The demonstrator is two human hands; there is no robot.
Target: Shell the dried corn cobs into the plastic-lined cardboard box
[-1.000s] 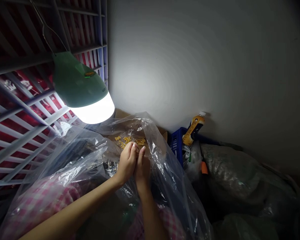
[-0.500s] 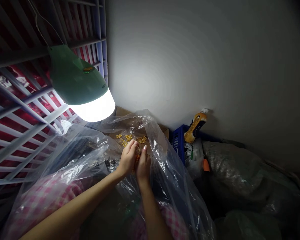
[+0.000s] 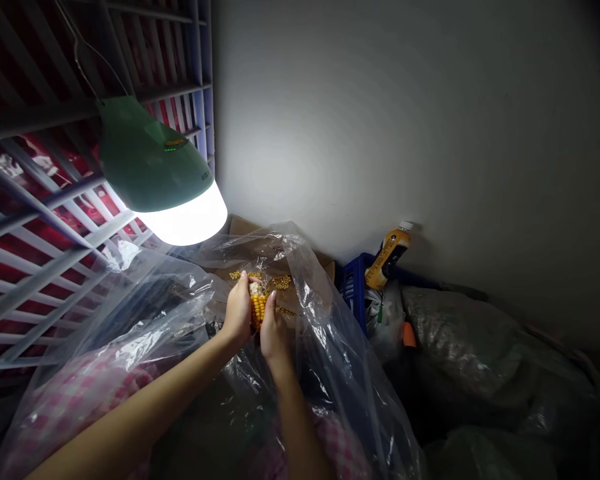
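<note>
1. Left hand [image 3: 237, 312] clenches a corn cob [image 3: 257, 303], held above the cardboard's near edge.
2. Right hand [image 3: 275, 337] grasps the cob's right side.
3. Loose kernels [image 3: 281, 283] lie on the cardboard [image 3: 240, 225], with clear plastic sheeting [image 3: 325, 333] close on the right, then a blue crate [image 3: 354, 287].

Green plastic lamp housing [image 3: 150, 157]: small print near the rim, too small to read
Yellow-labelled plastic bottle [image 3: 388, 260]: label wording blurred, unreadable

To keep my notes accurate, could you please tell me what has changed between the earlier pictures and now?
The left hand and right hand have drawn apart, uncovering the ear of corn gripped between them, its yellow kernels now showing. The green lamp and yellow bottle stayed as they were.
</note>
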